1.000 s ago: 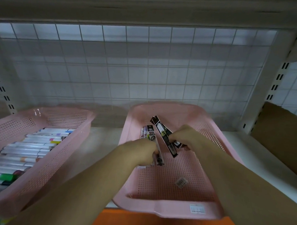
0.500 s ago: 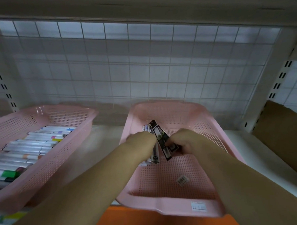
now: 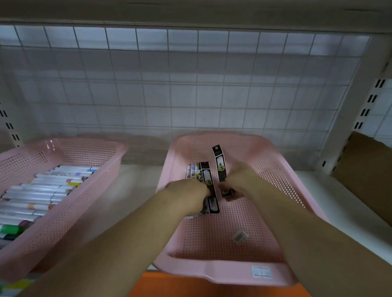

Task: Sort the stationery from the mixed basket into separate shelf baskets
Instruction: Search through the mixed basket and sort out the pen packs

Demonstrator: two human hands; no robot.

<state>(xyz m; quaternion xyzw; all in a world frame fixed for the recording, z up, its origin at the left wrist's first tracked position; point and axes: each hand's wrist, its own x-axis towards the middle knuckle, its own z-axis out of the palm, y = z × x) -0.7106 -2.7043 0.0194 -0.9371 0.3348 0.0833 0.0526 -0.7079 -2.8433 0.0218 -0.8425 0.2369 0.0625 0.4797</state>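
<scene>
Both hands are working inside the right pink basket (image 3: 218, 273), which is sitting on the white shelf (image 3: 134, 196). The right hand (image 3: 239, 180) has its grip pinching the lower end of 1 narrow black packet (image 3: 220, 163), long axis tilting up, top end pointing toward the rear grid wall. The left hand (image 3: 188, 195) has its grip holding a 2nd black packet (image 3: 207, 177) just beside it, roughly parallel, running front to back. The left pink basket (image 3: 59, 221) is holding markers (image 3: 46, 190) lying crosswise.
</scene>
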